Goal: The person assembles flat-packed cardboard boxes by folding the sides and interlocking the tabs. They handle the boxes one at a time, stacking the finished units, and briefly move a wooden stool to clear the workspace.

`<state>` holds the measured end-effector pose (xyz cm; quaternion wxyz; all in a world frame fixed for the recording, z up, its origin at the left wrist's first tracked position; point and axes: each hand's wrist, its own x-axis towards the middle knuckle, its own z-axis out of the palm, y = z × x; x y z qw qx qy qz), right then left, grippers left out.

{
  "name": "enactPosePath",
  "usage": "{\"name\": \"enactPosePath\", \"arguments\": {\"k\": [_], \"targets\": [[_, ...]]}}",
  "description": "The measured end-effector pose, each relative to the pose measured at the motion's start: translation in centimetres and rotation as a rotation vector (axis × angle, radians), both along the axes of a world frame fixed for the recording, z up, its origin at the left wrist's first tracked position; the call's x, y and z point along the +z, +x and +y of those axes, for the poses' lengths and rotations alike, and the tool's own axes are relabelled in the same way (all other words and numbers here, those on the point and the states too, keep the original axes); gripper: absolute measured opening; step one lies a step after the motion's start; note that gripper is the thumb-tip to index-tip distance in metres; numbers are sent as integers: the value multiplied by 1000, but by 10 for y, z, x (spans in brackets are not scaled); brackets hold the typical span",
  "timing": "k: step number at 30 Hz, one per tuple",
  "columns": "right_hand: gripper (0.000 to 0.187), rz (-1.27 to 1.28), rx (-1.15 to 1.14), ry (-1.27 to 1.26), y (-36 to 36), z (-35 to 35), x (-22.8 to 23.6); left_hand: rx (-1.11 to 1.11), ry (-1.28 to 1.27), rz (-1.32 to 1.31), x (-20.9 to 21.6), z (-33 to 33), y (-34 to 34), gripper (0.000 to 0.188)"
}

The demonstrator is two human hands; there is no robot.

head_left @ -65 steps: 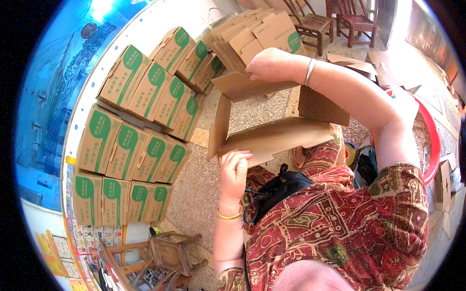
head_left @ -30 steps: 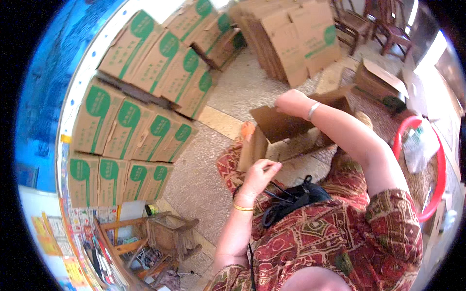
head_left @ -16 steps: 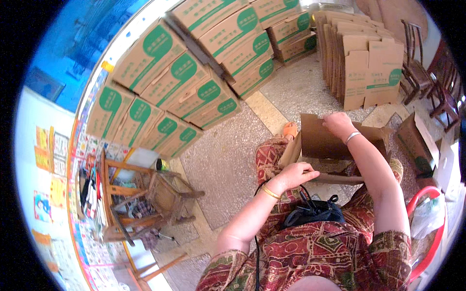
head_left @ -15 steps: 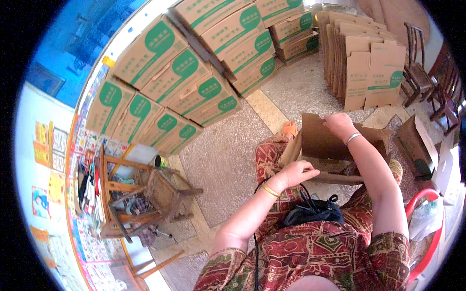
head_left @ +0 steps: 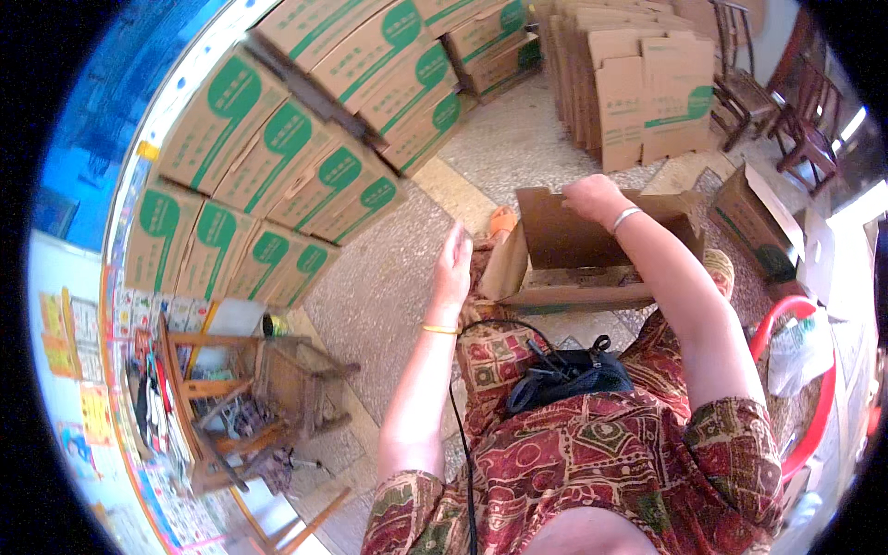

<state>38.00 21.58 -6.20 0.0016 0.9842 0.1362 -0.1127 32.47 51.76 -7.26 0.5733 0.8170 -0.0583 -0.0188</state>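
Observation:
An open brown cardboard box (head_left: 564, 227) stands between my knees, its inside and far wall in view. My right hand (head_left: 595, 201) is closed on the upper edge of that far wall, with the arm reaching across the box's right part. To the left of the box, my left hand (head_left: 452, 266) is raised and apart from it. Its fingers are stretched out and together, and it holds nothing. A side flap (head_left: 505, 268) sticks out at the box's left end. A black pouch with a cord (head_left: 569, 379) lies on my lap.
Stacked cartons with green print (head_left: 287, 148) fill the far left. Flattened cardboard boxes (head_left: 638, 102) stand upright at the far right, near wooden chairs (head_left: 740, 97). Another carton (head_left: 754, 222) and a red hoop-shaped rim (head_left: 814, 435) are at right. A wooden chair (head_left: 296, 375) stands left.
My left hand has moved left and up, away from the box's near edge, and its fingers have straightened. My right hand stays on the far wall. The whole view has shifted.

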Motion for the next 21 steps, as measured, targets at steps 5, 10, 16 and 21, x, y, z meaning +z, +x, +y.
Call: {"name": "enactPosePath", "arguments": {"k": [5,10,16,21], "targets": [[29,18,-23,22,3,2,3,-466,-74,84,-40,-20,2,48],[27,13,0,12,3,6,6,-677,27,88,-57,-39,3,54],[23,0,18,70,0,7,5,-714,171,13,-60,-38,12,58],[21,-83,42,104,-4,7,4,-715,271,-6,-56,-45,13,62]]}}
